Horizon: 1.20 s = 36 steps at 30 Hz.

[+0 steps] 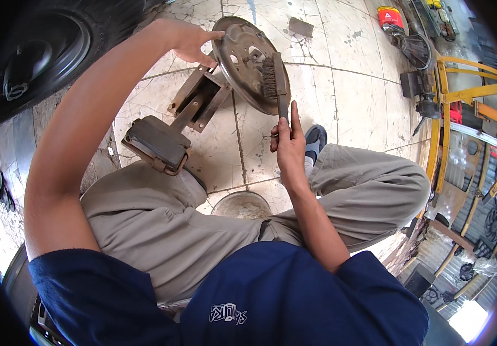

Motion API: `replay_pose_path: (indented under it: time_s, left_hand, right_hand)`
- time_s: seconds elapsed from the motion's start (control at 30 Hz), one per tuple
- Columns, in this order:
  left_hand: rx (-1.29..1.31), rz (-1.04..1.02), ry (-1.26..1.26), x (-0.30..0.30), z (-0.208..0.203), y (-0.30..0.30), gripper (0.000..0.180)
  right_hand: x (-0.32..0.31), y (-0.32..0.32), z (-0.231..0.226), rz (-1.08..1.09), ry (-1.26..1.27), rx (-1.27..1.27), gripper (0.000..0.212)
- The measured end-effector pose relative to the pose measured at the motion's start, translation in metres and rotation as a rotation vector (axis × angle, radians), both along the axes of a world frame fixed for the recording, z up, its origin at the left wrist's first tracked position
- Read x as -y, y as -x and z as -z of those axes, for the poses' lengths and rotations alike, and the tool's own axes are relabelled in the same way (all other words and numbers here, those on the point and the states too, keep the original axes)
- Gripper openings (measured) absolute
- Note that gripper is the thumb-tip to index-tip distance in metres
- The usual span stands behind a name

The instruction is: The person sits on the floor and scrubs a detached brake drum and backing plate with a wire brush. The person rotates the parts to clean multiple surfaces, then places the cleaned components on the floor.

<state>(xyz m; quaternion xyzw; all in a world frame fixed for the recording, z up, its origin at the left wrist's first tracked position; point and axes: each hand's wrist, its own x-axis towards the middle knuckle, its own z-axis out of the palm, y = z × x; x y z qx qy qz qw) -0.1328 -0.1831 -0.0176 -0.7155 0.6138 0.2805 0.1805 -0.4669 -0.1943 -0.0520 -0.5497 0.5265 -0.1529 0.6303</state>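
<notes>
Past my knees, a round dark metal brake backing plate (237, 43) with several holes is propped up at a tilt. My left hand (189, 43) reaches round from the left and grips its left rim between thumb and fingers. In my right hand (290, 147) is the handle of a scrub brush (280, 75), index finger stretched along it. The dark bristles face left and lie against or just over the plate's right part; exact contact is hard to tell. Below the plate stands a rusty metal bracket (199, 98), joined by a bar to a dark block-like metal part (156, 138).
Cracked pale floor tiles (340, 98) surround the work. A wheel (40, 52) stands at the far left. On the right are a red can (390, 18), dark machine parts (415, 52) and a yellow metal frame (473, 92). A round pan-like object (241, 205) lies between my legs.
</notes>
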Motion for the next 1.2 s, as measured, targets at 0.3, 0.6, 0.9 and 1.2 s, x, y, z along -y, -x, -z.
replay_pose_path:
  time_s: [0.3,0.6,0.9,1.2]
  left_hand:
    - [0.009,-0.04,-0.014,0.007,-0.009,-0.001,0.091]
    - [0.06,0.025,-0.006,0.015,-0.016,-0.009,0.077]
    - [0.094,0.034,0.008,0.009,-0.016,-0.006,0.079]
    - [-0.015,-0.045,-0.03,0.006,-0.007,-0.012,0.077]
  right_hand:
    - [-0.005,-0.002,0.01,-0.158,0.067,0.028,0.064]
    - [0.022,-0.02,0.006,-0.289,0.311,-0.095,0.062]
    - [0.036,-0.042,-0.03,-0.352,0.244,-0.274,0.053]
    - [0.039,-0.054,-0.025,-0.448,0.473,-0.274,0.051]
